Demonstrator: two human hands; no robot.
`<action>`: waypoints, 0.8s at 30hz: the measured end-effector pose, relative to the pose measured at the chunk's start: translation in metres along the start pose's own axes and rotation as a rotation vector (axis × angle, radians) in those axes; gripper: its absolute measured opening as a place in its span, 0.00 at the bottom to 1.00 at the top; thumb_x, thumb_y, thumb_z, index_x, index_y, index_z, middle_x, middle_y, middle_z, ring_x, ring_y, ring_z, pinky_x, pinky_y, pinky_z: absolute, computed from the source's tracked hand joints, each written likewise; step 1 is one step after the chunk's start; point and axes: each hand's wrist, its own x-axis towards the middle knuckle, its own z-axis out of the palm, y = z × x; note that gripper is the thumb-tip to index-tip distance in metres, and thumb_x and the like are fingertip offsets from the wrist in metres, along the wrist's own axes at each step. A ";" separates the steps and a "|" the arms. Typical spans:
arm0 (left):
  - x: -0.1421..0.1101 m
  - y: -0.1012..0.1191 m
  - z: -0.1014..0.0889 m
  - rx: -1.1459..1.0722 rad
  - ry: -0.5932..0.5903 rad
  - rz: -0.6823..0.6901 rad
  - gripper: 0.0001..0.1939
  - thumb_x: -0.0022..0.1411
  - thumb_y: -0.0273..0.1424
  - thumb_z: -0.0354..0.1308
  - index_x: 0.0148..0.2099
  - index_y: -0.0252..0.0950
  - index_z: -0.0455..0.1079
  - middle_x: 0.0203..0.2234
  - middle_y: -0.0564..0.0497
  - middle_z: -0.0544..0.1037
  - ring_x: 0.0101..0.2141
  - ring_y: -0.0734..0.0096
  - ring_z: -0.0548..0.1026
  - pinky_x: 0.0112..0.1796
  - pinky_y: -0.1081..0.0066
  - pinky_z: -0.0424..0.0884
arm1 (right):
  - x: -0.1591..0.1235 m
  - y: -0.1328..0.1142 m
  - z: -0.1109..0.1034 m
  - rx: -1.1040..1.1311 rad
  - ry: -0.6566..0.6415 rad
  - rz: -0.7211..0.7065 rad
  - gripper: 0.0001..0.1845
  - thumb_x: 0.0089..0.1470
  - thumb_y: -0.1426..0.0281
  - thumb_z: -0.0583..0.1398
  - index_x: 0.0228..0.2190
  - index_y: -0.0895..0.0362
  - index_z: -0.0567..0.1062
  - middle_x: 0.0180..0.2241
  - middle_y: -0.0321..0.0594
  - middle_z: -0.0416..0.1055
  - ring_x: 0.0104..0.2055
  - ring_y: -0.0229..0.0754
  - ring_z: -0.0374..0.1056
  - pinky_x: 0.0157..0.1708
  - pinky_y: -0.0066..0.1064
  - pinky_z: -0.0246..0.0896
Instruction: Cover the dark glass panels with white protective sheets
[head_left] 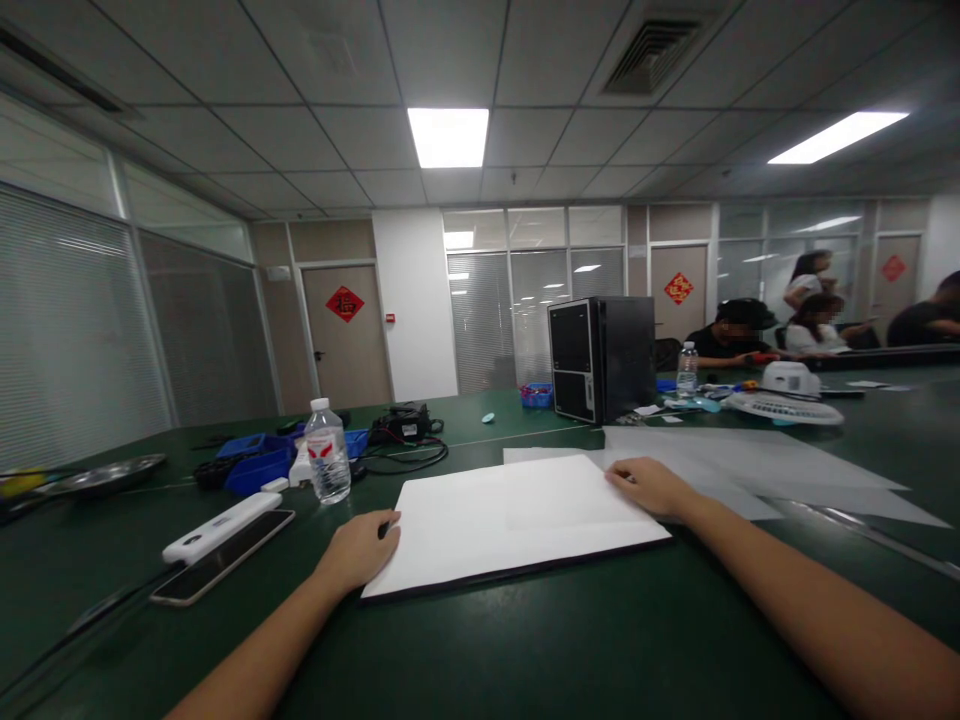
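Observation:
A white sheet of paper (pixel 510 525) lies on a thin board whose dark edge (pixel 517 572) shows along the near side, flat on the green table. My left hand (pixel 365 548) is closed round the left edge, with a small black piece showing between thumb and fingers. At the far right corner my right hand (pixel 649 485) grips the other edge; a small dark bit shows by its fingers, too small to name. Large translucent sheets (pixel 750 465) lie beyond my right hand. The undersides of both grips are hidden.
Left of my left hand are a water bottle (pixel 328 455), a phone (pixel 225 557), a white power strip (pixel 222 527) and blue bins (pixel 259 470). A black computer case (pixel 604 360) and a white fan (pixel 785 405) stand farther back. Several people sit or stand at the right.

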 end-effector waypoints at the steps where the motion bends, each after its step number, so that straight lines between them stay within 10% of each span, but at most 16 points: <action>1: 0.000 0.000 -0.001 0.005 0.002 0.004 0.19 0.70 0.41 0.59 0.58 0.38 0.71 0.58 0.45 0.75 0.57 0.56 0.74 0.59 0.47 0.69 | 0.002 -0.007 0.001 0.023 -0.003 -0.035 0.25 0.66 0.55 0.50 0.46 0.51 0.82 0.48 0.42 0.81 0.48 0.48 0.76 0.47 0.33 0.65; 24: -0.004 0.005 -0.004 0.040 0.010 0.012 0.20 0.71 0.42 0.58 0.59 0.38 0.71 0.57 0.45 0.76 0.55 0.58 0.75 0.58 0.47 0.70 | 0.005 -0.053 0.008 -0.091 0.020 -0.252 0.23 0.66 0.60 0.51 0.44 0.54 0.84 0.44 0.47 0.82 0.47 0.51 0.76 0.54 0.41 0.62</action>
